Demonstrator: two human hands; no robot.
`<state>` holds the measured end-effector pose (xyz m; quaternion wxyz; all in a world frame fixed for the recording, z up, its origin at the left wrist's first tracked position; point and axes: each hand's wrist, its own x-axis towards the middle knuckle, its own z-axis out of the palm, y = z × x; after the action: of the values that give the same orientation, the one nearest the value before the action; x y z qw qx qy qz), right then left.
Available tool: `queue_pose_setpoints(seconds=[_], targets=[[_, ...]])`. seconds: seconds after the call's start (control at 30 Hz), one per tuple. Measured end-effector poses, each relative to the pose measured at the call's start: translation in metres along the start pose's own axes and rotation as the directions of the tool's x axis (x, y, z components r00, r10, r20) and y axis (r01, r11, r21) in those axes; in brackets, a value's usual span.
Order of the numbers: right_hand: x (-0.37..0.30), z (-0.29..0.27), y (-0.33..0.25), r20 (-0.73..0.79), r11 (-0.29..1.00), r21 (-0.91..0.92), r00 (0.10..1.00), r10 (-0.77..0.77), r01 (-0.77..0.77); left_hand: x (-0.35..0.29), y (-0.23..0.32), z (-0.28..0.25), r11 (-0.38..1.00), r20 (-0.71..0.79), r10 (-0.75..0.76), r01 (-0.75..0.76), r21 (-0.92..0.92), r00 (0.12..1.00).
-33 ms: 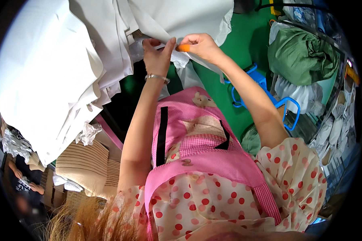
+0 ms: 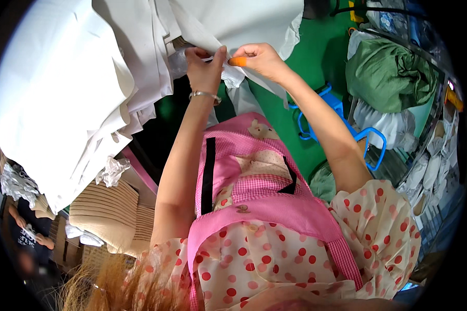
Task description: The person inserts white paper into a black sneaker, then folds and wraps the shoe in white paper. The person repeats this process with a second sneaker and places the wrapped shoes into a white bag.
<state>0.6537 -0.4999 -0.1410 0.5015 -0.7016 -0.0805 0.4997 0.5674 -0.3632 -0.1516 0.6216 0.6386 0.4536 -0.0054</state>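
Pinching white fabric (image 2: 228, 23), perhaps orange tag (image 2: 237, 61)

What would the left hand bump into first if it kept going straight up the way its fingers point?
Probably the hanging white cloth sheets. The left hand already pinches their edge, fingers pointing up into them, though depth is hard to judge.

Left hand (image 2: 205, 67) and right hand (image 2: 259, 59) pinch white fabric edge (image 2: 228, 72); orange cap on right fingertip; blue plastic crate (image 2: 347, 124) on green floor (image 2: 316, 57).
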Motion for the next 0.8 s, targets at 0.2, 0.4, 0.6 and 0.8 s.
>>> queue_pose_setpoints(seconds=[0.2, 0.4, 0.6, 0.8], targets=[[0.022, -0.009, 0.024, 0.171, 0.999, -0.011, 0.984, 0.038, -0.037, 0.013, -0.025, 0.003, 0.998, -0.019, 0.056, -0.056, 0.022, 0.998], [0.026, -0.011, 0.022, 0.205, 0.997, 0.041, 0.977, 0.057, -0.066, 0.010, -0.028, 0.002, 0.993, -0.013, 0.062, -0.063, -0.096, 0.998], [0.032, -0.008, 0.024, 0.203, 1.000, -0.020, 0.979, 0.015, -0.011, 0.011, -0.039, 0.002, 0.987, -0.001, 0.095, -0.095, -0.128, 0.995], [0.021, 0.023, 0.035, 0.047, 0.937, -0.259, 0.972, -0.230, 0.234, 0.007, -0.014, 0.011, 0.982, -0.257, 0.158, -0.125, 0.139, 0.953]])
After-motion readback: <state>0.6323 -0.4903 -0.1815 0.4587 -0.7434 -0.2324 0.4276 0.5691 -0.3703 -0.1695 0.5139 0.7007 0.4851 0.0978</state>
